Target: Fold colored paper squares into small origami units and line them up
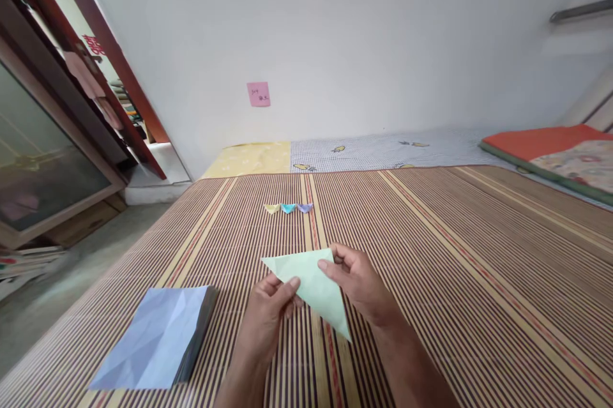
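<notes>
Pale-green paper triangle held above a striped bamboo-style mat

The left hand's grip pinches its long edge, thumb on top; the right hand's grip pinches it near the square corner; beyond, small yellow, turquoise and purple folded papers sit in a row on the mat; a blue-topped paper stack lies to the left.

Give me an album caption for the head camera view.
Left hand and right hand hold a green paper triangle over a striped mat, three folded papers beyond.
</notes>
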`<action>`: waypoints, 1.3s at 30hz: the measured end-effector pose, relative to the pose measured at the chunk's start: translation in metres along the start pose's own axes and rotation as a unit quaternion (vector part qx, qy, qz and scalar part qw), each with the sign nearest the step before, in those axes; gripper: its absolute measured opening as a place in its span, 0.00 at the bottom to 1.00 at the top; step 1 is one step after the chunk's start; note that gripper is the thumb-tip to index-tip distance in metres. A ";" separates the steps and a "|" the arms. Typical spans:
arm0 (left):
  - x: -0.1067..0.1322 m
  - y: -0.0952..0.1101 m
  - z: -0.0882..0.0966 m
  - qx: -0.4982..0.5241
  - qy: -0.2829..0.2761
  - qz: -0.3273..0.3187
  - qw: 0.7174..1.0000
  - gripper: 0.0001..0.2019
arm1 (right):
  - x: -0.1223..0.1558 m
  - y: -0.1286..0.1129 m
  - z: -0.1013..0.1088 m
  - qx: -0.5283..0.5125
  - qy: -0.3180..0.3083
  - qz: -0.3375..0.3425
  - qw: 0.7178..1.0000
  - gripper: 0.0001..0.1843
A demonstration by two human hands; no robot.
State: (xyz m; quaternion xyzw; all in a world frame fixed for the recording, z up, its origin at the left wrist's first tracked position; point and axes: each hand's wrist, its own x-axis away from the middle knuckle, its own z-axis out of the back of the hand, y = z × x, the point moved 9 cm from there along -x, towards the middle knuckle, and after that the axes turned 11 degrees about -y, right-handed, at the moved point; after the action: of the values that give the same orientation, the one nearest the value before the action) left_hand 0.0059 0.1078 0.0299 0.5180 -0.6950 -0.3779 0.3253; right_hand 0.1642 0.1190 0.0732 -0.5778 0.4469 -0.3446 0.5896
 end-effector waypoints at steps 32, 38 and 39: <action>0.004 0.016 0.020 0.037 0.124 -0.107 0.986 0.18 | -0.009 0.019 -0.007 0.002 0.016 -0.018 1.000 0.12; 0.002 0.008 0.014 -0.022 0.083 -0.068 0.994 0.15 | -0.007 0.014 -0.006 0.006 0.032 -0.004 0.999 0.09; 0.002 0.007 0.015 -0.029 0.082 -0.067 0.994 0.16 | -0.007 0.013 -0.006 0.014 0.030 -0.005 0.999 0.08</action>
State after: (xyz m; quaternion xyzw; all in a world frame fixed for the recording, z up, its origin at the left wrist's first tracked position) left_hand -0.0109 0.1097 0.0288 0.5831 -0.6181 -0.3753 0.3704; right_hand 0.1550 0.1244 0.0614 -0.5610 0.4568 -0.3714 0.5820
